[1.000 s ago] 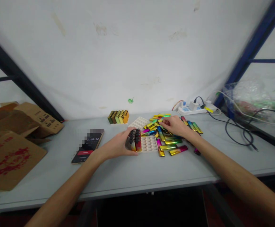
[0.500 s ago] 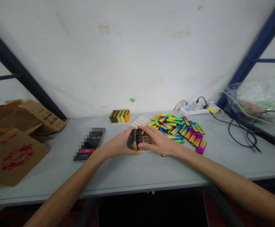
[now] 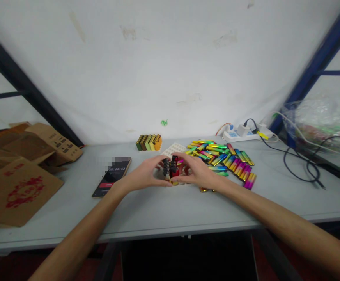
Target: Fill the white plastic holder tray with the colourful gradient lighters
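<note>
Black-topped lighters (image 3: 166, 168) stand in a tight group between my hands at the middle of the table. My left hand (image 3: 146, 171) grips this group from the left, thumb in front and fingers behind. From the right, my right hand (image 3: 197, 171) is closed on red lighters (image 3: 175, 168) with black tops, tilted against the others. A white tray with round pockets (image 3: 174, 148) lies just behind my hands, partly covered by them. Shiny multicoloured lighters (image 3: 216, 156) are heaped to the right of my right hand.
A block of upright yellow, green and orange lighters (image 3: 149, 143) stands near the wall. A phone (image 3: 111, 177) lies left, beside cardboard boxes (image 3: 20, 187). At right are a power strip (image 3: 240, 134), black cable (image 3: 301, 179) and plastic bag (image 3: 319, 121).
The red lighters in my right hand have tilted and parted slightly from the left group. The right fingers have drawn back a little. The view has shifted slightly.
</note>
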Motion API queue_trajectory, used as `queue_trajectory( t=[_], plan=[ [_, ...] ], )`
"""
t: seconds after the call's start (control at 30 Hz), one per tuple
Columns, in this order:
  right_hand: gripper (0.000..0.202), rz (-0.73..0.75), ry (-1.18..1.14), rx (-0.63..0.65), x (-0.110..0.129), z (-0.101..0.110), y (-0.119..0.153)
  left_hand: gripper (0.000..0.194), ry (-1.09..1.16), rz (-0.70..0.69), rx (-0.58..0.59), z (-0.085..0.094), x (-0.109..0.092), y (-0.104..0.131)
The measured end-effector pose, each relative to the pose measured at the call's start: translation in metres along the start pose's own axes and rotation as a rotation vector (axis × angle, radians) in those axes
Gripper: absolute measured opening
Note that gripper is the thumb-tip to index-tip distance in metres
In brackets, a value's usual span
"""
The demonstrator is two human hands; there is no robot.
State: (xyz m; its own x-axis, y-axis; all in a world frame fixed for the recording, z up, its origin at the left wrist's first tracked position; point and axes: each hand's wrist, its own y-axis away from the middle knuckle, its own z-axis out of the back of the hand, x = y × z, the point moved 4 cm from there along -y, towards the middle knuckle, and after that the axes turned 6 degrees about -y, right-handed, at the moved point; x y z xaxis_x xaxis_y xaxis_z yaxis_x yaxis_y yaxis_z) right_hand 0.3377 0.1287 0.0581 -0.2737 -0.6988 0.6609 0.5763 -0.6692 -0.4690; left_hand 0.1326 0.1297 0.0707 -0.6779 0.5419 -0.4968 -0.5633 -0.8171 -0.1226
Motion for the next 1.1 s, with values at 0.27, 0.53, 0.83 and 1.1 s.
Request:
queue_trajectory(
  t=[0.27,0.53,0.83,1.1],
  plan=[
    [0.055,-0.135,-0.175,-0.020,-0.005,0.005,-0.001,0.072,0.054,0.018,-0.050,0.008,0.000,0.001],
    [0.048,-0.185,-0.357,-0.032,-0.017,0.006,-0.002,0.070,0.126,-0.013,-0.078,0.003,-0.001,0.000],
    [0.038,-0.288,0.218,-0.257,-0.048,0.067,0.001,0.066,0.038,-0.030,-0.132,0.004,-0.006,0.002],
    [0.033,-0.380,0.546,-0.198,-0.061,0.086,0.005,0.073,-0.064,-0.026,-0.165,0.002,-0.010,0.000]
  ],
)
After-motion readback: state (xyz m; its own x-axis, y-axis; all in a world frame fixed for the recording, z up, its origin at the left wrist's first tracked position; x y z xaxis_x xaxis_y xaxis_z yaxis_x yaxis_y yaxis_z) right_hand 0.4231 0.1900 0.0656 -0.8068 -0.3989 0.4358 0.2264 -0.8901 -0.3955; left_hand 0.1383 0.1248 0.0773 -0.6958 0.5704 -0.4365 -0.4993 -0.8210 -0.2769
